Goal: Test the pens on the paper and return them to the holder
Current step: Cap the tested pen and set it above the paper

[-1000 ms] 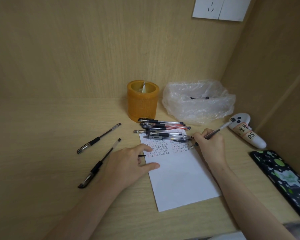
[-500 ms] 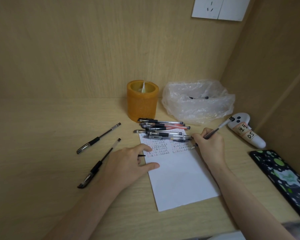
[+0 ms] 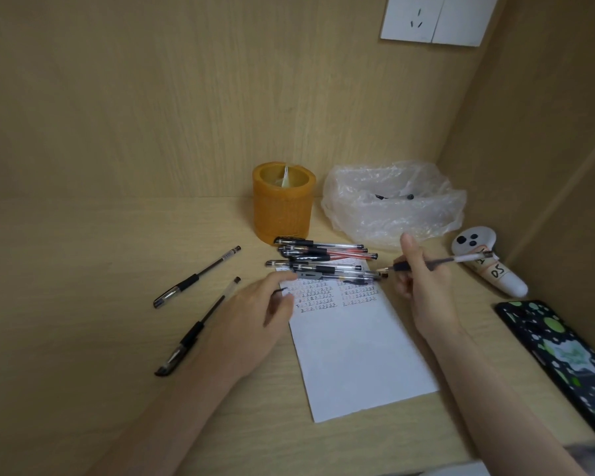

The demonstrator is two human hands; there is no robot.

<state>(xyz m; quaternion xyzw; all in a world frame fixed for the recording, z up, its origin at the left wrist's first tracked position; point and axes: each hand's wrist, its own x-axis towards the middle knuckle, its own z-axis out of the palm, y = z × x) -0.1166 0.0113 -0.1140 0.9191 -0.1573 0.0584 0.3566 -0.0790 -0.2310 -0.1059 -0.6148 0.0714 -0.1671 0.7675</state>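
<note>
Left hand (image 3: 255, 314) at left edge of paper (image 3: 358, 355): grip curled on small dark piece (image 3: 279, 291), blurred. Pen (image 3: 461, 259), clear barrel, black sleeve, level over paper's top-right corner; right hand (image 3: 426, 293) grip clamped mid-barrel, nib pointing left

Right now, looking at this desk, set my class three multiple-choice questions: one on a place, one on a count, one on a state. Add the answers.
1. Where does the orange holder stand?
A. Left of the plastic bag
B. Inside it
C. On a chair

2. How many pens lie on the desk left of the paper?
A. None
B. Five
C. Two

3. The pen at the right hand is:
A. Standing in the holder
B. Gripped by the fingers
C. Lying loose

Answers: 1 A, the bag sits to the holder's right. 2 C, two pens lie there. 3 B, the hand is curled round it.
</note>
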